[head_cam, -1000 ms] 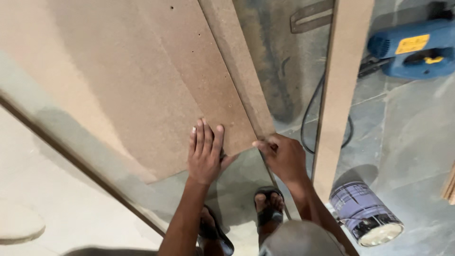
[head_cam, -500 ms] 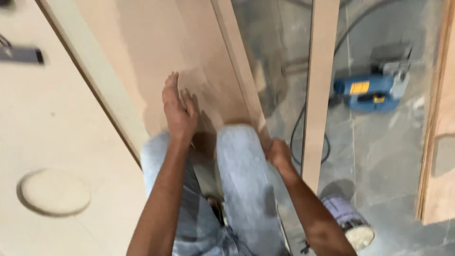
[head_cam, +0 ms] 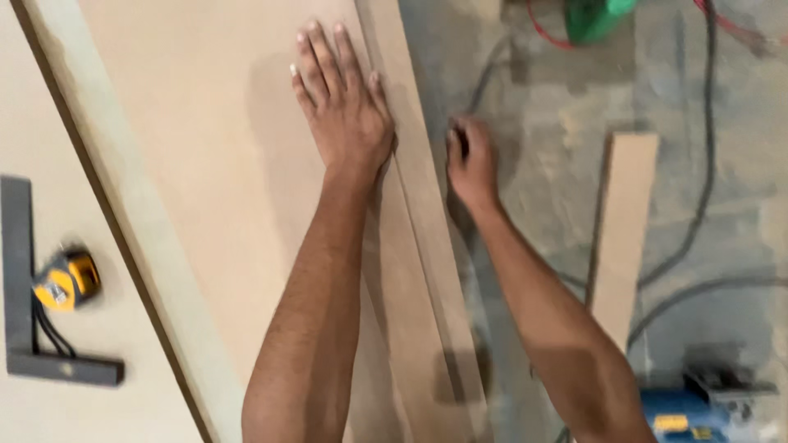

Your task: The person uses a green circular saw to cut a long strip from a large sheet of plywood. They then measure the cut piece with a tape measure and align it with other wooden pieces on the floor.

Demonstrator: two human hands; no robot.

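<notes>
Left hand (head_cam: pixel 345 107) lies flat and open on board (head_cam: pixel 205 164); right hand (head_cam: pixel 469 160) curled loosely beside strip (head_cam: pixel 419 205) edge, grip unclear.

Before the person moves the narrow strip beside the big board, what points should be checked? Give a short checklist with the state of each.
1. Left hand flat on the large board: ok.
2. Right hand at the edge of the narrow strip: ok; grip itself cannot tell.
3. Strip lies along the board edge: ok.
4. Floor clear of cables: not ok.
5. Loose plank out of the way: cannot tell.
6. Square and tape measure away from hands: ok.
</notes>
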